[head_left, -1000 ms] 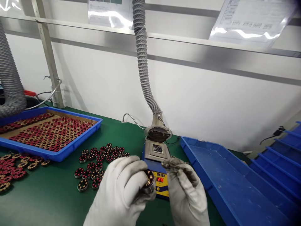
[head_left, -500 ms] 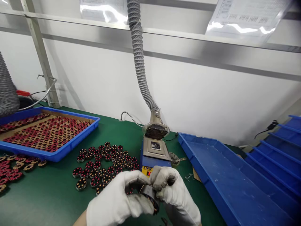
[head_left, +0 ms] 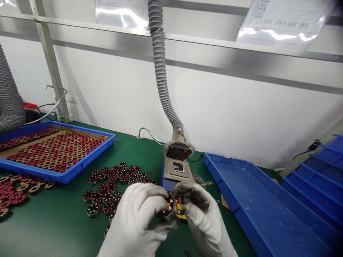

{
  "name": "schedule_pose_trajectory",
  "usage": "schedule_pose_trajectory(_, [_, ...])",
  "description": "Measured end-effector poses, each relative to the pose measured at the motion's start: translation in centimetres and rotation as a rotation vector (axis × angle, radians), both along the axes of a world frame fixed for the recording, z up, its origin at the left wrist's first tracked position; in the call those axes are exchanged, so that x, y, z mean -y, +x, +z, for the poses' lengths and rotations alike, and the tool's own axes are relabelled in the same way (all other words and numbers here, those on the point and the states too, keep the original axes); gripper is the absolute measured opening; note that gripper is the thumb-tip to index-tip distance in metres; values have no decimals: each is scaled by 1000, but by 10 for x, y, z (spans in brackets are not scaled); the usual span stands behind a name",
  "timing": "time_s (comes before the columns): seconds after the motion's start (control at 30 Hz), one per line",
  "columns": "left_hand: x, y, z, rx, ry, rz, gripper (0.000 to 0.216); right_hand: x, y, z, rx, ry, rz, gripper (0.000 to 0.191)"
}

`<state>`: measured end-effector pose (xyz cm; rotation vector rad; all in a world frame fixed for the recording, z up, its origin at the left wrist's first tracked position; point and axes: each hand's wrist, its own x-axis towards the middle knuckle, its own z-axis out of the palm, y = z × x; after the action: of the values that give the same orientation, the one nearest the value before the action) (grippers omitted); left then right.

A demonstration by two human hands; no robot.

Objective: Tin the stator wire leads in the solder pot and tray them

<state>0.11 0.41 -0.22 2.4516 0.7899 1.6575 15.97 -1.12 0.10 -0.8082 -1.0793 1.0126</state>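
Note:
Both my hands wear white gloves with soiled fingertips. My left hand (head_left: 136, 217) is closed round a small round wound stator (head_left: 167, 207), dark with copper and red coils, held up in front of me. My right hand (head_left: 199, 214) is curled beside it, its fingertips pinching at the stator's right edge. Right behind the hands stands a blue solder pot (head_left: 177, 173) with a square metal top and a red display partly hidden by my fingers. Several like stators (head_left: 112, 184) lie loose on the green mat to the left.
A grey fume hose (head_left: 160, 78) hangs down to a fan hood (head_left: 178, 148) over the pot. A blue tray (head_left: 66, 173) of stators sits at left, more loose ones (head_left: 13, 191) beside it. An empty blue tray (head_left: 241, 200) lies right, stacked trays (head_left: 321, 171) beyond.
The hands dropped low and close together half a second ago, then rose again; the stator is now tilted with its coil face toward me, right fingertips still on it.

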Motion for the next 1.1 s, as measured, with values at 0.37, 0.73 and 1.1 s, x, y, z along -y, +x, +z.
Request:
schedule_pose_trajectory(0.37, [-5,0,-19,487,-1285,-694,22,-9,-4,-8,-7,-27,279,22])
schedule_pose_trajectory(0.73, [-1,-3,2,-77,171,131,15,-5,-7,-1,-422,20,-427,22])
schedule_pose_trajectory(1.1, [-16,-11,-5,-89,-20,9,29,-4,-41,-3,-548,-244,396,26])
